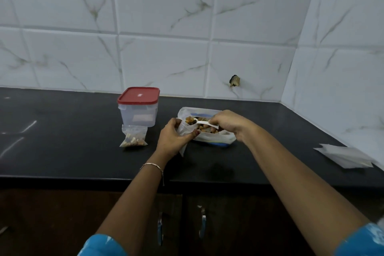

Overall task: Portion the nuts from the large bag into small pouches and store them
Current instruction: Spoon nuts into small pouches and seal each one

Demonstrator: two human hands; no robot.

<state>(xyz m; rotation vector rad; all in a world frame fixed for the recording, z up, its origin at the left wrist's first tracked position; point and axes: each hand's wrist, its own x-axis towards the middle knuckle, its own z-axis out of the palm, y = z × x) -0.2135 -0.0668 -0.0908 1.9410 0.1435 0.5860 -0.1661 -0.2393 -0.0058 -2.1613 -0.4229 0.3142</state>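
Head view, looking down at a black bench [62, 141] against a white marble-look tiled wall [166, 58]. Left hand [172, 137] grips a small clear pouch [183, 129], fingers and thumb curled round its upper part, mouth held open and facing up; the pouch bottom hangs just above or on the bench, can't tell which. Right hand [226, 123] pinches the handle of a white plastic spoon [204, 123], fingers closed on it. The spoon bowl is loaded with mixed nuts and sits at the pouch mouth.

Large bag [216, 139], white with blue trim, lies on the bench right behind and under both hands, mouth open. Nuts [212, 130] show inside it.

Left of the hands, apart from them: a filled pouch [134, 137] with nuts in its bottom, standing on the bench. Just behind it and touching or nearly so is a clear square container [138, 114] with a red lid [138, 95] on.

Far right of the bench: a flat pile of empty pouches [342, 156], well apart from the bag.

Thin bracelet [152, 165] on the left wrist. Blue sleeves [101, 245] at the bottom edge. Dark cabinet doors with two metal handles [160, 226] below the bench.
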